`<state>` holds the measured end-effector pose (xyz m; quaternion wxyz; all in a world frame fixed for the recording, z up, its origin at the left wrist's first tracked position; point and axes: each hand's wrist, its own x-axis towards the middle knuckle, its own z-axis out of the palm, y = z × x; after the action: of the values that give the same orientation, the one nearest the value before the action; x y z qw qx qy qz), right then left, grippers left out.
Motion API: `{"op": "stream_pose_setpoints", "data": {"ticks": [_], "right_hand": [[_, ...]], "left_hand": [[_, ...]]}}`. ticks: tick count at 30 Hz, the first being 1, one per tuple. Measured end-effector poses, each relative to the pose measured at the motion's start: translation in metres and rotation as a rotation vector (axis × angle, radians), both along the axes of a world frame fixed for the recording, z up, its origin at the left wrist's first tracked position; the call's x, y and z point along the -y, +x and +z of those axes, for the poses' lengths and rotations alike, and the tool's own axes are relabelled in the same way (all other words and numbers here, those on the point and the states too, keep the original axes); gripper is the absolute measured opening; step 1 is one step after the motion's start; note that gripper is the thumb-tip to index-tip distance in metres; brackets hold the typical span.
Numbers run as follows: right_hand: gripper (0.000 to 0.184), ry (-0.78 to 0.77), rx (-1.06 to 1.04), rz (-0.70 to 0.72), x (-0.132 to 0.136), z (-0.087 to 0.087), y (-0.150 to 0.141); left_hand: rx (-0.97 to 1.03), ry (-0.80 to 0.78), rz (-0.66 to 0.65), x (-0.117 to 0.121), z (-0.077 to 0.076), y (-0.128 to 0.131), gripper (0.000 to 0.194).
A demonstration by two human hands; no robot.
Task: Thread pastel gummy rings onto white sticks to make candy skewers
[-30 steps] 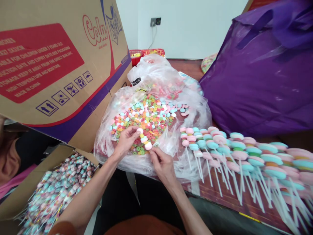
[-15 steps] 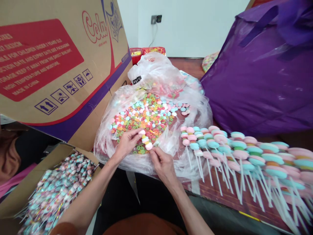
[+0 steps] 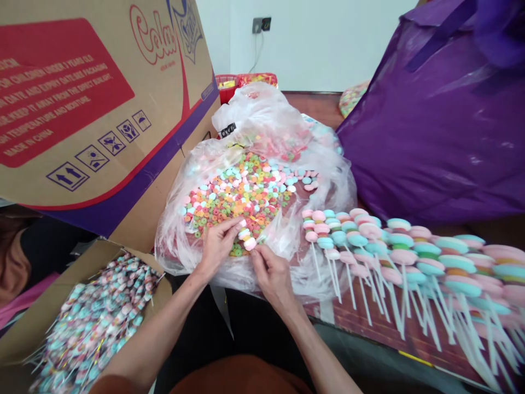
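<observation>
Between my hands is a candy skewer (image 3: 246,236) of stacked pink, white, blue and yellow pieces. My left hand (image 3: 219,241) pinches its upper end with thumb and fingers. At the lower end, my right hand (image 3: 273,273) is closed with the fingertips right under the bottom pink piece; the stick itself is hidden there. Just beyond lies a spread of loose ring and button candies (image 3: 246,189) on an opened clear plastic bag (image 3: 176,246). To the right, finished-looking candy skewers (image 3: 369,235) lie in overlapping rows, white sticks toward me.
A large printed carton (image 3: 102,109) stands at the left. Below it, an open box (image 3: 164,298) holds many wrapped candy sticks (image 3: 102,323). A big purple bag (image 3: 435,131) rises at the right. A red basket (image 3: 227,90) sits at the back, near a wall socket (image 3: 261,24).
My left hand has shifted slightly right and down along the skewer, covering more of its upper end. The right hand stays nearly in place. The whole view has tilted a little.
</observation>
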<state>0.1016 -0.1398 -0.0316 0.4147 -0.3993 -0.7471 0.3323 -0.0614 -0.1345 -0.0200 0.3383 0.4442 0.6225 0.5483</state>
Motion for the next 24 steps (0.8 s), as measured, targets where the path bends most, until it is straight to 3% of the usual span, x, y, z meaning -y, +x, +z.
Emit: {"op": "stream_pose_setpoints", "data": {"ticks": [7, 16, 20, 24], "right_hand": [[0.024, -0.008, 0.017, -0.038, 0.0, 0.001, -0.001], [0.026, -0.044, 0.042, -0.06, -0.002, 0.005, -0.006], [0.03, -0.088, 0.003, -0.061, 0.003, 0.014, -0.003], [0.03, -0.036, 0.003, -0.079, 0.017, 0.041, 0.022]], "left_hand": [[-0.093, -0.001, 0.005, 0.009, 0.01, 0.011, 0.028], [-0.046, -0.008, -0.045, 0.013, -0.001, 0.017, 0.038], [-0.012, -0.027, -0.052, 0.009, 0.011, 0.016, 0.05], [0.027, 0.013, -0.082, 0.01, 0.03, 0.016, 0.06]]}}
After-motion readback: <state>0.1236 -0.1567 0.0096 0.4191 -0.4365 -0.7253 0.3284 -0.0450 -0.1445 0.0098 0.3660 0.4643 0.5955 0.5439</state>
